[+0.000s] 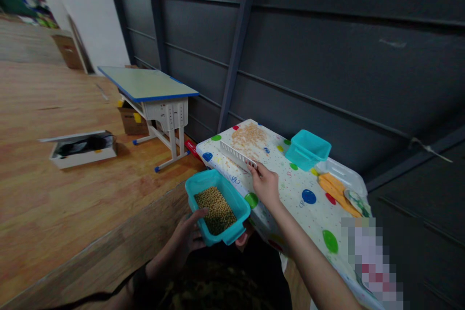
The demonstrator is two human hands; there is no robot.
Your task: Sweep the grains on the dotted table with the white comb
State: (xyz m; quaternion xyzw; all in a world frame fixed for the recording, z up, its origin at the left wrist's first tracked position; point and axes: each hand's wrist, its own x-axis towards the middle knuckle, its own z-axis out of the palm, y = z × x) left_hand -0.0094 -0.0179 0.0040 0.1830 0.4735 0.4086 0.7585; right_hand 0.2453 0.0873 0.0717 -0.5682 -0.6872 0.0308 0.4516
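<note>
My left hand [187, 232] grips a teal plastic container [235, 198] at its near left side, with the thumb over the rim. Yellowish beans [217, 206], like soybeans, cover its bottom. The container is held just off the table's front edge, above my lap. In my right hand [266, 185] is the near end of a white slotted plastic strip [236, 154], standing on its long edge over the table [283, 198]. Beyond the strip, small tan grains [250, 136] lie scattered on the dotted tablecloth, some also on its near side.
A second teal container [308, 147] stands by the wall. Right of it are a clear plastic tray [343, 174], an orange cloth [336, 191] and a green-and-white packet [358, 202]. Leftward stand a school desk [148, 85] and an opened white box [85, 157] on the floor.
</note>
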